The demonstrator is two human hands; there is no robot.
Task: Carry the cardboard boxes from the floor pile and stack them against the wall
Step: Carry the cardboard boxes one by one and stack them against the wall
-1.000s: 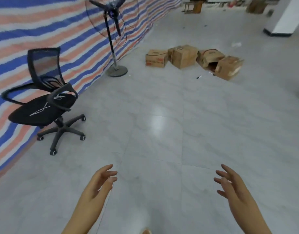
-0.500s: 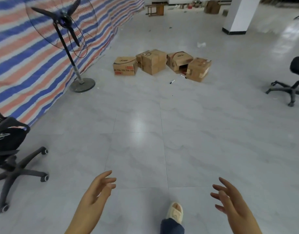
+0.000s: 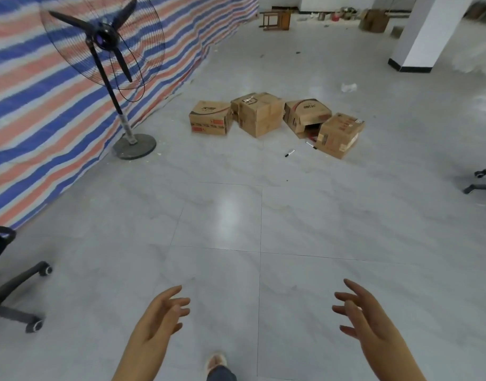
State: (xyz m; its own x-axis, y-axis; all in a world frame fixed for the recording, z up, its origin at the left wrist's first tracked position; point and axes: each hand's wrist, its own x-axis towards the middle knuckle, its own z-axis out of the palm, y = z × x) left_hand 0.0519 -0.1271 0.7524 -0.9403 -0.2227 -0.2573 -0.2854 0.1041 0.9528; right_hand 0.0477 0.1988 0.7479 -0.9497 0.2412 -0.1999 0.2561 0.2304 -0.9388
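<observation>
- A chair [image 3: 8,284] at the left edge and a second chair [image 3: 482,182] at the right edge were cut off.
- Four boxes [image 3: 259,114] sat clustered on the floor [image 3: 236,215] ahead, near the tarp [image 3: 43,111] and fan [image 3: 109,78]; open tile lay between.
- Left hand [image 3: 159,317] and right hand [image 3: 368,317] were empty, fingers loosely spread.

both my forearms reach forward, low in view. my left hand [image 3: 159,317] is held out with fingers relaxed and slightly spread, holding nothing. my right hand [image 3: 366,317] mirrors it, palm turned inward, fingers loosely fanned, also holding nothing. the two hands are well apart.
</observation>
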